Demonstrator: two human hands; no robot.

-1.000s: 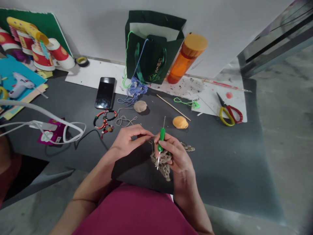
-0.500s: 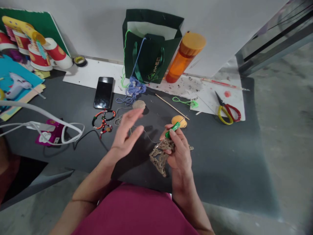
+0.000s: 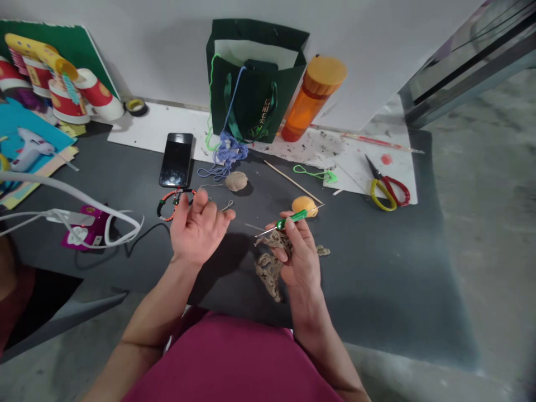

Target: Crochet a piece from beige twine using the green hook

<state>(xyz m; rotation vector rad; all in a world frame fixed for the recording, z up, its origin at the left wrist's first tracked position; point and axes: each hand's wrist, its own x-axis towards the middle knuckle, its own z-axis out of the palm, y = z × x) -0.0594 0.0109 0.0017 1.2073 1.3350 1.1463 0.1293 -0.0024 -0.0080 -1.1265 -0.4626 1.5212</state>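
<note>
My right hand (image 3: 300, 259) grips a green-handled crochet hook (image 3: 291, 219), which lies nearly level with its metal shaft pointing left. Just under that hand sits a crocheted piece of tan twine (image 3: 270, 268), lying on the dark mat (image 3: 368, 279) or held just above it, I cannot tell which. My left hand (image 3: 196, 229) is raised apart from it, fingers loosely curled, over a beaded bracelet (image 3: 167, 206). No thread shows clearly in it. A ball of tan twine (image 3: 237, 181) lies beyond, with loose strands near my left fingertips.
An orange shell (image 3: 304, 205) lies just past the hook. Farther back are a black phone (image 3: 176, 159), blue yarn (image 3: 227, 153), a green paper bag (image 3: 251, 84), an orange bottle (image 3: 314, 99), a wooden stick (image 3: 293, 182) and red-and-yellow scissors (image 3: 387, 190). White cables (image 3: 71, 209) cross the left.
My left hand has moved away from the right hand, leftward, and its fingers have curled. The hook has tipped from nearly upright to nearly level, and the twine piece has hardly moved.
</note>
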